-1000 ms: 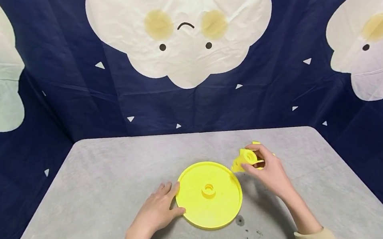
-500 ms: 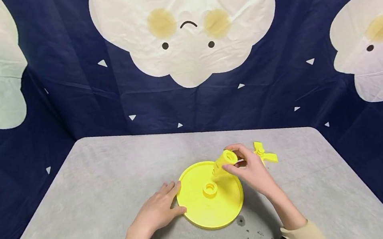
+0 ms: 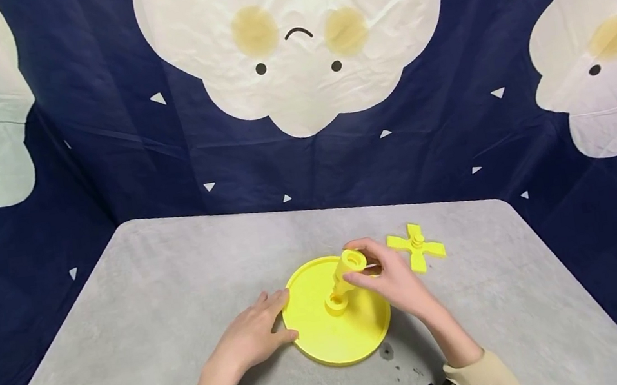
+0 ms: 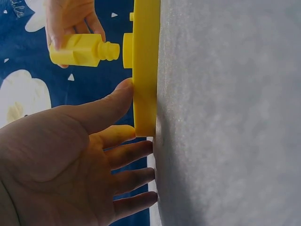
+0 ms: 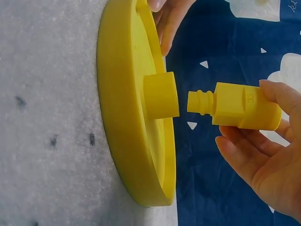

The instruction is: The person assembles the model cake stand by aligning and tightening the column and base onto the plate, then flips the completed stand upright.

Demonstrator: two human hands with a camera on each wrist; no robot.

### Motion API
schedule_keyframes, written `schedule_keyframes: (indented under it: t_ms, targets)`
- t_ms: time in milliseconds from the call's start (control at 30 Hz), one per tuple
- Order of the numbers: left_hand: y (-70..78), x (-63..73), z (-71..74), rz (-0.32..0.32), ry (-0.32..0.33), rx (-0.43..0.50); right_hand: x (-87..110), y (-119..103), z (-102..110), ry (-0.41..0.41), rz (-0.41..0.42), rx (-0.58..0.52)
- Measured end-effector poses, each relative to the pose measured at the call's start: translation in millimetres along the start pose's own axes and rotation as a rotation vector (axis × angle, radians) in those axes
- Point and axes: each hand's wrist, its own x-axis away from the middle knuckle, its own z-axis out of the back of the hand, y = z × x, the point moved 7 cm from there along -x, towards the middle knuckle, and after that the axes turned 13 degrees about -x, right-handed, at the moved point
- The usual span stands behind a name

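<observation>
A round yellow plate with a raised rim [image 3: 320, 347] lies on the table, a short hollow socket [image 5: 159, 95] standing at its centre. My left hand [image 3: 253, 333] rests at the plate's left edge, thumb and forefinger touching the rim, fingers fairly straight. With thumb and fingers my right hand [image 3: 390, 276] grips a yellow post [image 5: 240, 106], marked "33", by its wide hollow end. Its narrow ridged end points down at the socket, a small gap between them in both wrist views.
A yellow four-armed cross piece [image 3: 416, 247] with a small central knob lies on the grey table [image 3: 178, 268], behind and right of the plate. Dark blue cloth [image 3: 312, 172] with cloud prints hangs around the table's far edge and sides.
My right hand has carried the post leftward from beside the cross piece to above the plate's socket, turning it more upright. The cross piece is now fully visible. My left hand stays at the rim.
</observation>
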Motion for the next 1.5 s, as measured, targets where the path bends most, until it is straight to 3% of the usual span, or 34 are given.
schedule_keyframes:
  t_ms: [367, 633, 967, 1500]
  targets:
    - [-2.2, 1.8, -0.5, 0.032, 0.005, -0.001, -0.7, 0, -11, -0.065, 0.016, 0.009]
    - [2.3, 3.3, 4.5, 0.001, 0.017, -0.02, 1.8, 0, -14, -0.098, 0.002, 0.039]
    - [-3.1, 0.8, 3.6, 0.014, 0.012, -0.034, 3.1, 2, -20, -0.155, -0.01, 0.075]
    - [0.2, -0.2, 3.6, 0.004, 0.012, -0.049, 5.5, 6, -22, -0.215, -0.044, 0.081]
